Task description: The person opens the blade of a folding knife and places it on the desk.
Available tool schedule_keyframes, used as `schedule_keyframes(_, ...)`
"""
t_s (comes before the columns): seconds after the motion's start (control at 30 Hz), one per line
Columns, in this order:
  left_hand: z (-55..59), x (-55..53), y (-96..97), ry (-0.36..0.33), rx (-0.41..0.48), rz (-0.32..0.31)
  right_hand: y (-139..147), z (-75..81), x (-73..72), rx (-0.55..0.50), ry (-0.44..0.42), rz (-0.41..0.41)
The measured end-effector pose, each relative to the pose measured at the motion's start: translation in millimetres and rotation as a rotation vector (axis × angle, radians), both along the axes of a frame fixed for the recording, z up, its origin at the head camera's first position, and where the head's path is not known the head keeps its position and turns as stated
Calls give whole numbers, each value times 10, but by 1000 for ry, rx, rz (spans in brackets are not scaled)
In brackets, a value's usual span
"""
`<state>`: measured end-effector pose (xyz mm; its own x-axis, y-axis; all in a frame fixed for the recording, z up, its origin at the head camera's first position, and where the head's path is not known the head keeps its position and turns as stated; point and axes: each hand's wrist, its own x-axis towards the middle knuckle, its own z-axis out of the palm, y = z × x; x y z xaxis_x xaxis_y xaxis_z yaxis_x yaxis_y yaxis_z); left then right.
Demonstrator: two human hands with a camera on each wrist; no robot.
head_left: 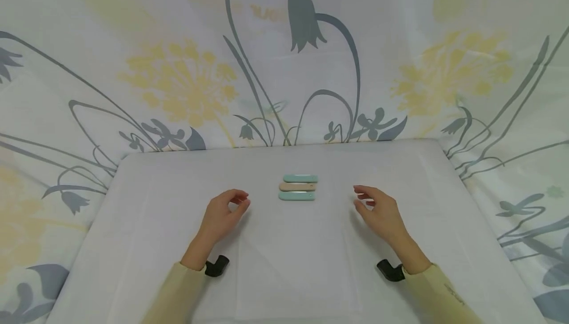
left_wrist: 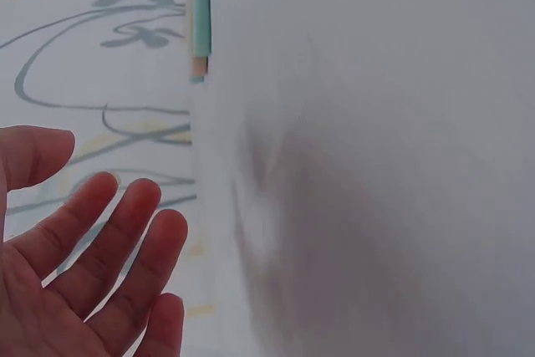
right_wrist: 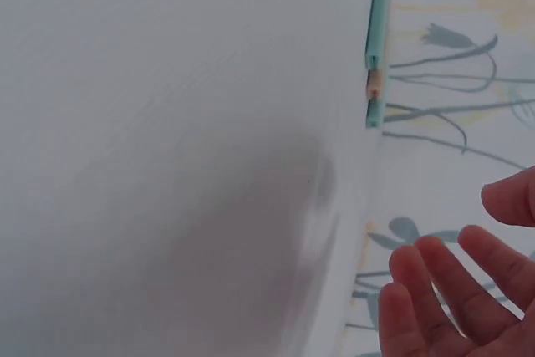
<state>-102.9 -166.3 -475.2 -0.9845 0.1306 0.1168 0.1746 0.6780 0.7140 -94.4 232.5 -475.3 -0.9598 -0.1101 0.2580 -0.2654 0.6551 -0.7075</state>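
Three slim bars [head_left: 297, 186], long axes left-to-right, lie parallel — left hand [head_left: 223, 215] and right hand [head_left: 381, 215] relaxed.

There are three bars: two green bars [head_left: 300, 179] and one tan bar [head_left: 298, 186]. All three views give that same count. They share one worktop [head_left: 293, 274]. Hands number two: one left hand [head_left: 222, 216] and one right hand [head_left: 383, 217]. In its own wrist view, each shows one thumb [left_wrist: 38, 158] and four fingers [left_wrist: 121, 223]. Two sleeves [head_left: 178, 292] are in sight, one per arm, and two black mounts [head_left: 218, 266], one per wrist. The printed cloth [head_left: 271, 27] is perhaps a single piece, though the dim corners make that hard to tell. Behind the worktop it bears one large grey bell [head_left: 304, 15].
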Motion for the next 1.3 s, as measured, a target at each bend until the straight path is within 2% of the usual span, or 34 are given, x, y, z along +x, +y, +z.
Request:
schedule_keyframes(0.17, -59, -128, 223, -39, 97, -26, -167, -33, -118, -64, -76, 8)
schedule_keyframes(0.37, -141, -256, 466, -73, 173, -40, -339, -104, -209, -115, -160, 17)
schedule_keyframes(0.53, -212, -355, 605, -118, 259, 11, -490, -139, -288, -148, -208, 36)
schedule_keyframes(0.67, -234, -392, 682, -156, 293, 49, -602, -167, -345, -129, -230, 58)
schedule_keyframes(0.87, -227, -411, 764, -193, 279, 33, -737, -197, -406, -110, -230, 52)
schedule_keyframes(1.17, -204, -417, 808, -212, 164, 32, -863, -163, -408, -129, -272, -12)
schedule_keyframes(1.3, -209, -440, 802, -220, 130, 17, -892, -154, -411, -105, -303, -31)
